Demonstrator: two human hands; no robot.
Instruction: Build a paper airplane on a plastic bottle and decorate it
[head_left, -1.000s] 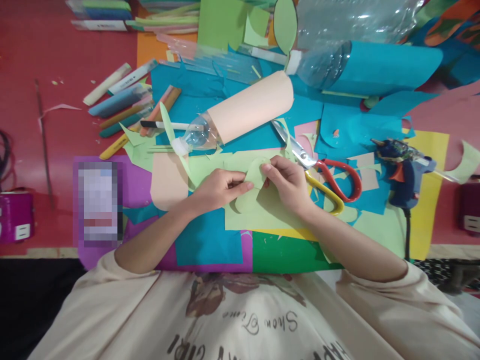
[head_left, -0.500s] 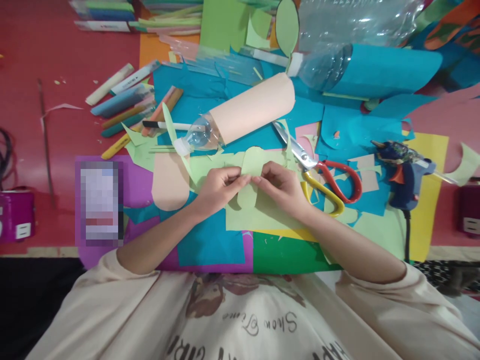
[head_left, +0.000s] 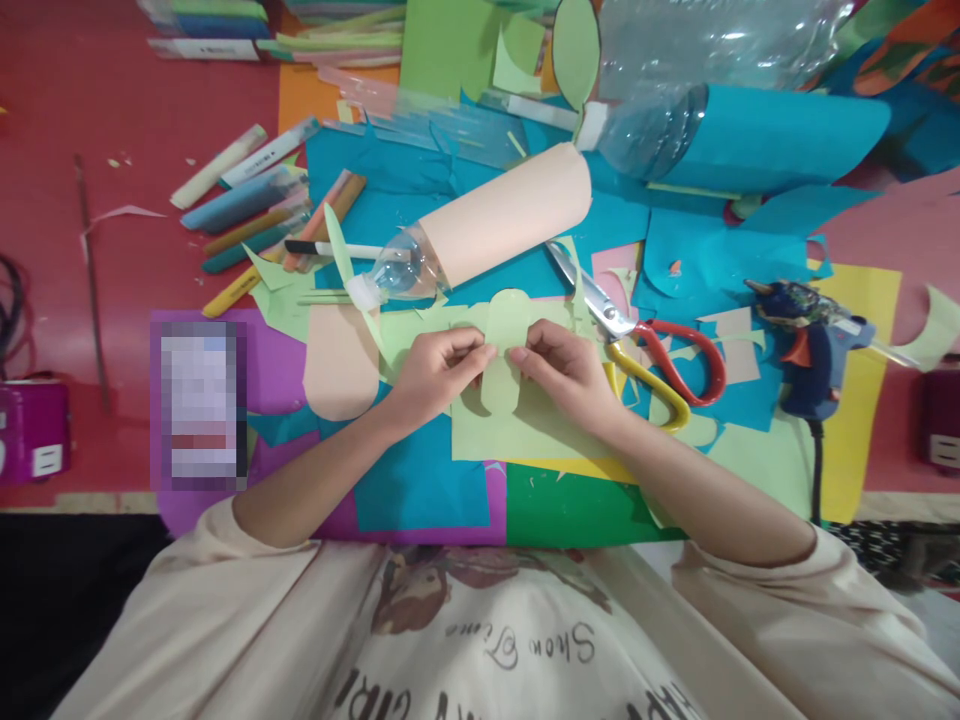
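A light green paper cut-out (head_left: 504, 340) with rounded ends stands upright between my two hands. My left hand (head_left: 435, 372) pinches its left edge with thumb and fingers closed. My right hand (head_left: 566, 372) pinches its right edge the same way. Both hands rest over a light green sheet (head_left: 525, 430) with a rounded hole cut in it. A plastic bottle wrapped in peach paper (head_left: 487, 225) lies just beyond the hands.
Red and yellow scissors (head_left: 645, 345) lie right of my right hand. A blue glue gun (head_left: 810, 340) sits further right. Markers (head_left: 247, 215) lie at the upper left. A bottle wrapped in blue paper (head_left: 742, 135) lies at the top right. Coloured paper scraps cover the red floor.
The green cut-out has been turned from tilted to upright, and both hands have drawn closer together, pinching its two side edges.
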